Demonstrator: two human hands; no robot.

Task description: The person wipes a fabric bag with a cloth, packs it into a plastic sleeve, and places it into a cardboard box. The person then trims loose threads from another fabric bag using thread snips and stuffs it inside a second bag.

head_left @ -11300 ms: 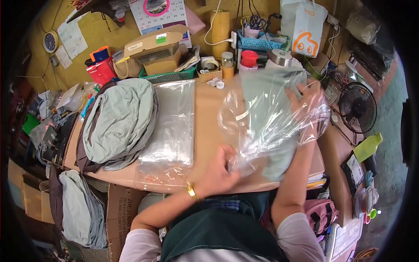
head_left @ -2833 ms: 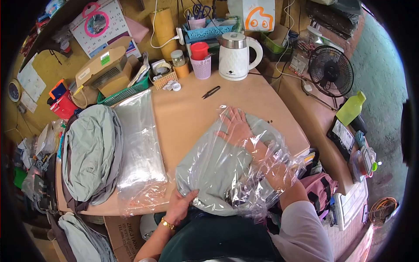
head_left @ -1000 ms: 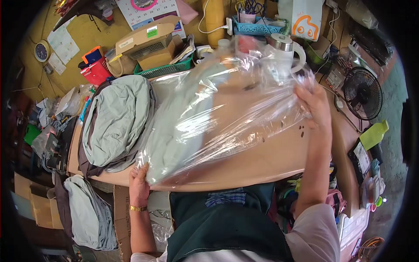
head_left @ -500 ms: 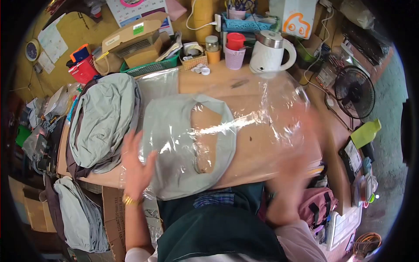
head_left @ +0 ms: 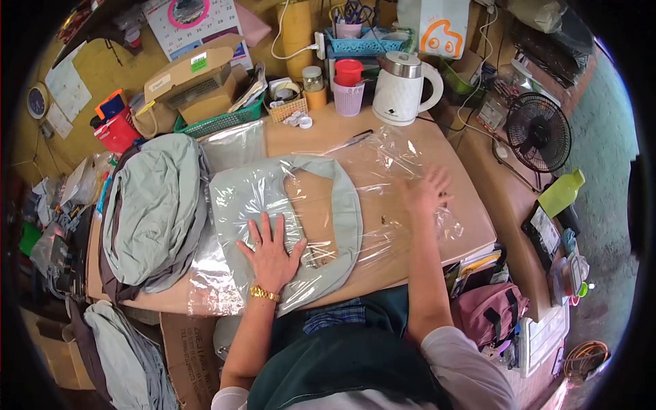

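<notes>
A pale grey-green cloth piece lies flat on the table inside or under clear plastic; I cannot tell which. It curves around an opening where brown tabletop shows through. My left hand, with a gold band at the wrist, lies flat on the plastic over the cloth, fingers spread. Over the plastic's right part is my right hand, slightly blurred, fingers apart and holding nothing visible. Left of the plastic sits a pile of grey-green and dark fabric.
At the back stand a white kettle, a pink cup, a green basket with a cardboard box, and a small wicker basket. A dark pen lies on the tabletop. To the right is a black fan.
My left hand has moved right, from the plastic's left edge onto the covered cloth. My right hand has moved left and inward. The plastic's right side now lies lower and flatter.
</notes>
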